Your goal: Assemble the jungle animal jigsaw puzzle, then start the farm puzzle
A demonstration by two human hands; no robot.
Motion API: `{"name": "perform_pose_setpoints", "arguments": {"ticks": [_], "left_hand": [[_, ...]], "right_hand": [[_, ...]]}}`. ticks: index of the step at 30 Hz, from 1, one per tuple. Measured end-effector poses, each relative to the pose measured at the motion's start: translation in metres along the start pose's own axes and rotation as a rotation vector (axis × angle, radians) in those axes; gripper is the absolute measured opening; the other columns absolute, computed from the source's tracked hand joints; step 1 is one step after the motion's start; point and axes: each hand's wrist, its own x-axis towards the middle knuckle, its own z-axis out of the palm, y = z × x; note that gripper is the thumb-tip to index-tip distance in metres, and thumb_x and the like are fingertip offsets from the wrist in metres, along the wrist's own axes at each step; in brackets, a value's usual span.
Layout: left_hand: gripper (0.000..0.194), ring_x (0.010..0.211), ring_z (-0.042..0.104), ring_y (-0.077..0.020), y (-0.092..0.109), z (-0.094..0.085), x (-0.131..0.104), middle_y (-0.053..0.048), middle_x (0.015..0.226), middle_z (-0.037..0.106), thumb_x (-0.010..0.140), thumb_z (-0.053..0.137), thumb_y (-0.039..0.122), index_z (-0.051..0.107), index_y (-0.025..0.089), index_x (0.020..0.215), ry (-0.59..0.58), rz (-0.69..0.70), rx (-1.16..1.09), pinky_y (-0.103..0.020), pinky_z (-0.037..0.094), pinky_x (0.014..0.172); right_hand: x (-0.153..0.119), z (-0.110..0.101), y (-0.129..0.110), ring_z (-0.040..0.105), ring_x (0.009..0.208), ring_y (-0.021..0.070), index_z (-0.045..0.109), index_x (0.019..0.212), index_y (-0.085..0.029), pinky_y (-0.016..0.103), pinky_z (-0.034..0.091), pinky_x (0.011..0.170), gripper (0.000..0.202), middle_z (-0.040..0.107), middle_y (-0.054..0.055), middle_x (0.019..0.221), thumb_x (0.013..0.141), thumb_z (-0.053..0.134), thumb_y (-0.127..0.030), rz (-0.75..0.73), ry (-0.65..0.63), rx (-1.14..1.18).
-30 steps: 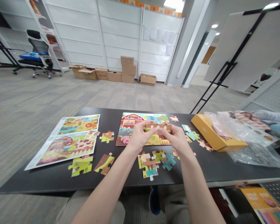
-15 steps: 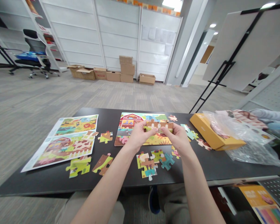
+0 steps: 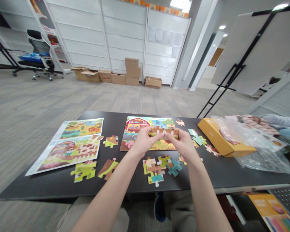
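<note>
Both my hands meet above the farm picture board (image 3: 137,124). My left hand (image 3: 145,140) pinches a brown-and-green puzzle piece with white fence posts (image 3: 156,130). A matching puzzle piece (image 3: 172,132) is gripped in my right hand (image 3: 183,142). The two pieces lie edge to edge, thumbs pressing near their seam; I cannot tell whether they are fully interlocked. Below my hands on the black table lie a joined cluster of pieces (image 3: 154,170) and a teal piece (image 3: 174,167). Part of the board is covered by my hands.
At left lie a printed picture sheet (image 3: 70,145) and loose pieces, including a green one (image 3: 84,170) and a brown-green one (image 3: 107,168). On the right are more pieces (image 3: 197,138), a yellow box (image 3: 222,137) and clear plastic wrapping (image 3: 263,154).
The two held pieces have tilted, so their faces look narrower. My hands stay in nearly the same place; the whole view has shifted slightly.
</note>
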Motion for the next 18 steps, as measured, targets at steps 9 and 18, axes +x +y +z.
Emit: {"name": "perform_pose_setpoints", "arguments": {"ticks": [9, 18], "left_hand": [[0.032, 0.079, 0.071, -0.0211, -0.0006, 0.0044, -0.0028, -0.006, 0.086, 0.077, 0.071, 0.084, 0.039, 0.077, 0.014, 0.089, 0.022, 0.076, 0.052, -0.032, 0.056, 0.077], [0.032, 0.075, 0.070, -0.0183, -0.0033, 0.0053, -0.0009, -0.006, 0.085, 0.077, 0.071, 0.084, 0.037, 0.076, 0.013, 0.090, 0.034, 0.091, 0.019, -0.029, 0.056, 0.073]], "right_hand": [[0.0014, 0.0006, 0.0033, 0.067, 0.064, 0.0201, 0.073, 0.084, -0.016, 0.031, 0.055, 0.060, 0.045, 0.074, 0.007, 0.076, 0.075, 0.077, -0.060, 0.037, -0.015, -0.016], [0.0015, 0.0050, 0.0005, 0.068, 0.068, 0.0202, 0.069, 0.082, -0.016, 0.030, 0.054, 0.062, 0.038, 0.074, 0.007, 0.076, 0.079, 0.074, -0.054, -0.011, 0.018, -0.026]]}}
